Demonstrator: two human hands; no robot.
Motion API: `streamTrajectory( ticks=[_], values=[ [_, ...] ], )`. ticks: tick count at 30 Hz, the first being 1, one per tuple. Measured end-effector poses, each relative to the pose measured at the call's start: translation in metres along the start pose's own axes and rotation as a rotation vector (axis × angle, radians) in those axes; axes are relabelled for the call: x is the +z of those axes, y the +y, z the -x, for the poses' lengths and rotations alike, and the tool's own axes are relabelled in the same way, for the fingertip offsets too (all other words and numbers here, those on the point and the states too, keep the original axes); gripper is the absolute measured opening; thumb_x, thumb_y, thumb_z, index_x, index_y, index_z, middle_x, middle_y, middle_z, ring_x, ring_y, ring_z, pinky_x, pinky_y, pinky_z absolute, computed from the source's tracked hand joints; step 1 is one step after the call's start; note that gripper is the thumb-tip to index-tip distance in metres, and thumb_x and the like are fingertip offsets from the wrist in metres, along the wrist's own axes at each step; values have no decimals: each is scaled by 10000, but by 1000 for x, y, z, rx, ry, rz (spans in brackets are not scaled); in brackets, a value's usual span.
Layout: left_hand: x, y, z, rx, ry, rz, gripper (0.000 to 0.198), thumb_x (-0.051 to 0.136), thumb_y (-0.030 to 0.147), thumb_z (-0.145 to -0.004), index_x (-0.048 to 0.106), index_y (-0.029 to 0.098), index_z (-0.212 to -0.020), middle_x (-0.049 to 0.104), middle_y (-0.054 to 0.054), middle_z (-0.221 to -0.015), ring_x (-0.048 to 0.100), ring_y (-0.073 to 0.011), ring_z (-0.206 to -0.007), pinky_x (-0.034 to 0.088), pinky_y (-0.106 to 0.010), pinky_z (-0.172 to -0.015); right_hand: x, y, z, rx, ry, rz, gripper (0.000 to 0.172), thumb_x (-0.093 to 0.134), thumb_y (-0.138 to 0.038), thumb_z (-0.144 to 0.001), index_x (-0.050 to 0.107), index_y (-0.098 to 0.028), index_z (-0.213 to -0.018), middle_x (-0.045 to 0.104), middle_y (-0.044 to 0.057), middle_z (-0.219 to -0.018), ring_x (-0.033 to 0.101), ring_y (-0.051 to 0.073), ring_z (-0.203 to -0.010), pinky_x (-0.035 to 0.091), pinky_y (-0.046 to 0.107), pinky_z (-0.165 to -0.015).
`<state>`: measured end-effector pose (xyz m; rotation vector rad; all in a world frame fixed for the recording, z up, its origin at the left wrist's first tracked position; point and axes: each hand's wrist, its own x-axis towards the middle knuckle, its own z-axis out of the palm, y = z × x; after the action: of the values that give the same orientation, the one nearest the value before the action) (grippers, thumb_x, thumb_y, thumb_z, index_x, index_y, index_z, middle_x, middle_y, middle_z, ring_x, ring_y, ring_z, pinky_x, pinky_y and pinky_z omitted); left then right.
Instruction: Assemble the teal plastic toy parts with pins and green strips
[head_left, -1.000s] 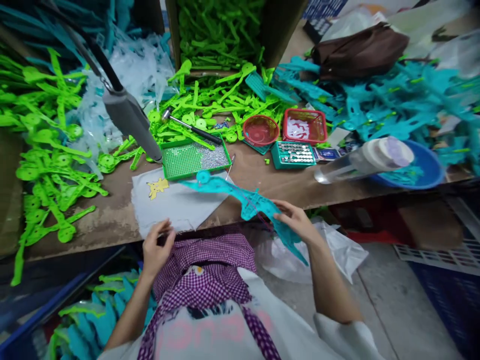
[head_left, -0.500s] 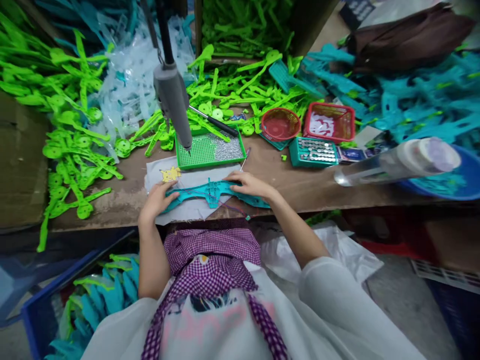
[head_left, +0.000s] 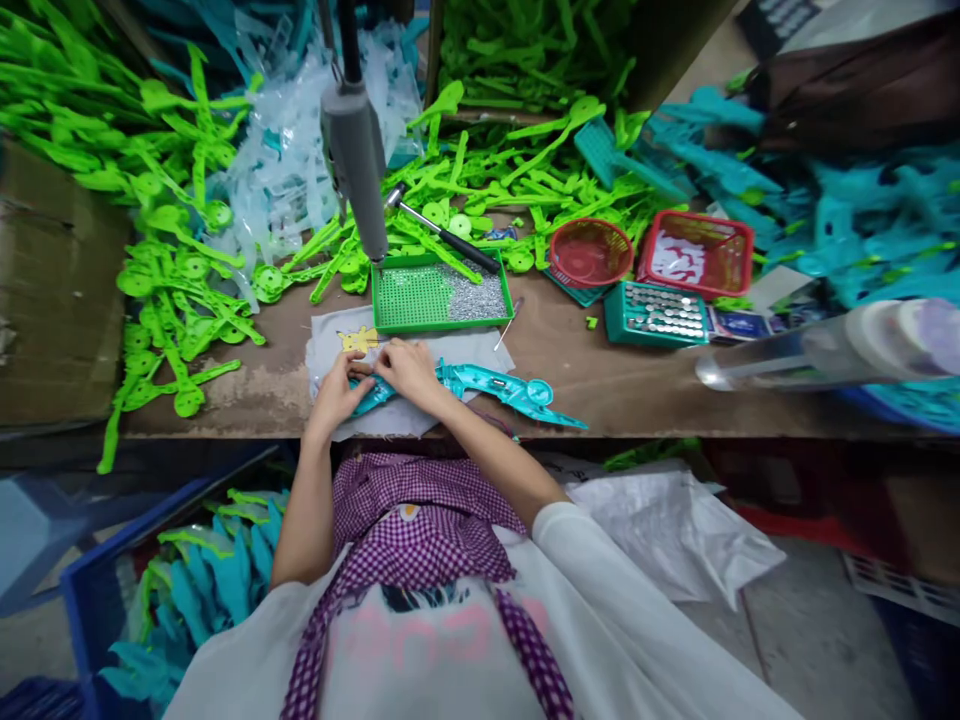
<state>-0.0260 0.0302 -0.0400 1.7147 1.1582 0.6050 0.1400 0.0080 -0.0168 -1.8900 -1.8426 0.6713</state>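
Note:
A long teal plastic part [head_left: 501, 384] lies across a pale cloth [head_left: 322, 345] at the table's front edge, its round disc towards the right end. My left hand [head_left: 339, 392] is closed around the part's left end, thumb and fingers bent. Close beside it, my right hand [head_left: 411, 374] bends over the same end with its fingers pressed together; its fingertips and whatever they pinch are hidden. A thin dark wire trails from under the part, right of my right wrist. Printed on the cloth, a yellow figure [head_left: 358, 340] shows just behind my hands.
Behind the cloth stands a green tray [head_left: 409, 298] of small metal pieces, with a hammer [head_left: 450, 238] across its corner. A grey power screwdriver [head_left: 356, 165] hangs above. Red baskets [head_left: 592, 252], a teal box [head_left: 652, 315] and a clear bottle [head_left: 810, 350] stand right. Green parts [head_left: 180, 300] heap left.
My right hand has moved left, from the right half of the teal part to its left end beside my left hand. More of the part's right side now shows. The view has shifted slightly.

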Motion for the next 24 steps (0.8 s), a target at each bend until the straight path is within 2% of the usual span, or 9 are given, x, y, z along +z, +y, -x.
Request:
streamTrajectory(
  ticks=[3,5,7,10,13,17,19,21,24],
  values=[
    [0,-4,-3,-26,20,34,423,695,290,-691,531,206,-1072,699,-33,-889,669,-189,-815,518,-375,-835,-17,10,15,-36,105,-343,155,514,-309,-914,583,-190,-843,699,58,-963,643,166,-906,498,344,-844],
    [-1,-5,-5,-25,7,45,391,701,299,-683,550,203,-1031,691,-33,-871,663,-187,-812,520,-374,-831,-39,21,36,-46,226,-712,167,487,-367,-905,541,-214,-866,713,68,-1011,669,169,-947,531,354,-857],
    [-1,-5,-7,-14,-1,45,369,700,314,-681,565,198,-1004,687,-34,-856,660,-187,-803,525,-375,-824,-64,35,60,27,357,-939,198,425,-417,-907,497,-237,-865,719,80,-1066,689,178,-980,543,390,-881],
    [-1,-5,-7,-2,-10,23,358,695,341,-680,587,189,-985,692,-45,-869,657,-189,-794,534,-374,-814,-103,62,95,196,611,-1007,231,358,-448,-890,470,-251,-843,714,82,-1061,700,183,-998,551,411,-871],
    [-3,-4,-7,-3,-23,-3,324,680,365,-694,617,188,-957,697,-51,-887,652,-189,-780,543,-357,-783,-135,98,125,362,967,-999,214,385,-452,-832,461,-256,-790,693,60,-902,718,193,-888,566,409,-806],
    [-4,-1,-6,10,-33,-86,266,655,383,-732,661,187,-913,703,-50,-873,654,-200,-791,540,-353,-792,-155,148,157,455,1403,-718,141,424,-408,-823,412,-291,-745,626,13,-709,654,166,-605,549,358,-637],
    [-5,3,-3,65,-11,-138,250,644,401,-771,676,191,-904,707,-57,-895,657,-213,-845,530,-364,-839,-154,168,168,484,1449,-576,178,500,-418,-812,399,-287,-746,608,-15,-649,609,150,-521,501,308,-526],
    [-4,8,2,170,-7,-190,268,657,431,-799,692,203,-935,707,-68,-971,652,-232,-944,510,-381,-904,-149,185,175,560,1392,-503,256,567,-455,-779,396,-267,-747,604,-31,-623,574,135,-470,437,265,-442],
    [-5,13,15,317,-102,-317,310,707,469,-798,717,243,-1010,694,-74,-1093,625,-262,-1066,458,-415,-985,-142,204,184,705,1311,-402,284,557,-487,-782,406,-250,-742,608,-22,-632,544,127,-454,463,278,-463]
  ],
)
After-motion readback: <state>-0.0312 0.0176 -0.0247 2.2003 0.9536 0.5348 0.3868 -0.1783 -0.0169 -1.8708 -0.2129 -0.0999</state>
